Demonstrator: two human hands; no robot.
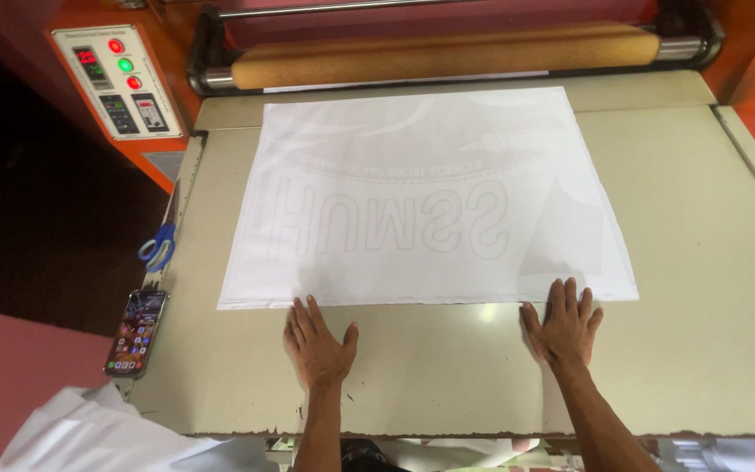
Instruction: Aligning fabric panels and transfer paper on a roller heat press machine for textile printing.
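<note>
- Head view: left hand (pixel 319 348) lies flat, fingers spread, fingertips touching the near edge of the large white fabric sheet with a faint mirrored print (pixel 430 197).
- Right hand (pixel 565 325) lies flat too, fingers slightly apart, tips on the same edge, lower right.
- Sheet lies centre frame on the beige metal press table (pixel 701 288).
- Print too faint to make out.
- Blue-handled scissors (pixel 158 248) and a smartphone (pixel 136 331) sit at the table's left edge.
</note>
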